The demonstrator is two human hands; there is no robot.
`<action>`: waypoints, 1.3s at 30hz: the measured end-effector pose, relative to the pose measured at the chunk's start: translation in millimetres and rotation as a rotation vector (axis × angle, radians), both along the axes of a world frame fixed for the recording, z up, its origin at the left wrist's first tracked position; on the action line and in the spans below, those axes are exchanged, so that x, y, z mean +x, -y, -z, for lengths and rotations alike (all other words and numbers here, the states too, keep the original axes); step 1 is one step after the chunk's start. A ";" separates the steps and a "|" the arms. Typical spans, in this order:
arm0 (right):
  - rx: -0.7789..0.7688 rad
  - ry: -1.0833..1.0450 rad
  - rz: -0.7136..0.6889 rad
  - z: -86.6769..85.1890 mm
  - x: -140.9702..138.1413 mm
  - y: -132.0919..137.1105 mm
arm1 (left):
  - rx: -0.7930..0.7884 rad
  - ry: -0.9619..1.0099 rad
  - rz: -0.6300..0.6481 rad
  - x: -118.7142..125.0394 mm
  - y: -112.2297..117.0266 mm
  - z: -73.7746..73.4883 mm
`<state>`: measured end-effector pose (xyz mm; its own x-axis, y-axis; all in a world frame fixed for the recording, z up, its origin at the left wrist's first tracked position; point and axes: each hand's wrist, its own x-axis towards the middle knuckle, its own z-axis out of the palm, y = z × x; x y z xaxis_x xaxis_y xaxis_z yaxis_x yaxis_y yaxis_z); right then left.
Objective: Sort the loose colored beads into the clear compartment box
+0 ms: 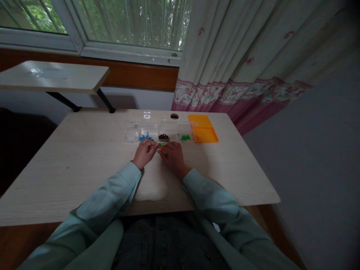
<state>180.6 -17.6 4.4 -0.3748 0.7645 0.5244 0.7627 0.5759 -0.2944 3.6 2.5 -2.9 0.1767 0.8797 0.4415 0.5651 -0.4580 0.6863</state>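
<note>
Fingers bent in a pinch, my left hand point(144, 152) is over the desk, just in front of the clear boxes. My right hand point(174, 155) meets it at the fingertips, also closed. A small green-and-yellow piece point(162, 151) shows at the right fingers; its exact kind is too small to make out. What the left fingertips pinch is hidden. Just beyond the hands, clear plastic boxes hold blue pieces point(146, 137), dark brown pieces point(164, 137) and green pieces point(185, 137). More light green bits point(161, 144) lie right behind the fingertips.
An orange open case point(206, 134) lies right of the clear boxes. The leftmost clear box point(131, 135) stands beside the blue pieces. A round cable hole point(174, 116) is near the desk's point(84, 168) back edge. A raised shelf point(81, 77) stands at back left, a curtain point(225, 60) behind.
</note>
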 end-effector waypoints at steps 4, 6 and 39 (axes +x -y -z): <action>0.042 0.000 0.023 -1.4 1.6 -1.9 | 0.017 -0.011 0.029 -0.5 -0.8 1.7; 0.064 0.001 0.016 -2.5 1.9 -2.4 | 0.027 -0.014 0.044 -0.6 -1.6 2.8; 0.117 -0.125 0.338 -7.5 70.0 -34.9 | 0.034 -0.040 -0.021 1.9 4.2 -4.2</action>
